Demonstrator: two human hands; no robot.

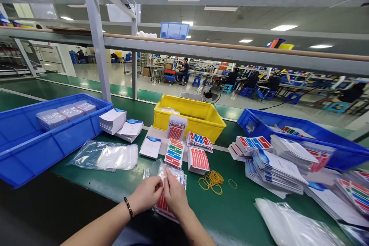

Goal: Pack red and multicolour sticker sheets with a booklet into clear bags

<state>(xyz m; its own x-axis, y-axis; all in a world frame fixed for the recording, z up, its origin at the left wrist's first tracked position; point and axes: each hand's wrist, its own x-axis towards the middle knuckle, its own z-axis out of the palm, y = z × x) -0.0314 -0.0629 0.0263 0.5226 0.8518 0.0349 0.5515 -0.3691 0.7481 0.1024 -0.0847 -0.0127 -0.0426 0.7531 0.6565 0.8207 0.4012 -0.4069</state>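
Observation:
My left hand point(150, 193), with a dark bead bracelet at the wrist, pinches a clear plastic bag point(158, 167). My right hand point(175, 194) is closed on the same bag, its fingertips meeting the left hand's. Under both hands, a pile of red-printed cards in clear plastic point(165, 206) lies at the table edge, partly hidden. Just beyond are a sheet with red, green and blue print point(174, 152), a white booklet with a blue corner point(150, 147) and a stack of red-printed cards point(198, 160). Yellow rubber bands point(215, 178) lie to the right.
Clear bags point(118, 156) lie left, more bags point(291, 221) at front right. A blue bin point(54, 142) holds packed bundles; a yellow bin point(187, 117) and another blue bin point(340, 150) stand behind. Booklet stacks point(276, 171) fill the right. A metal rail point(201, 48) crosses above.

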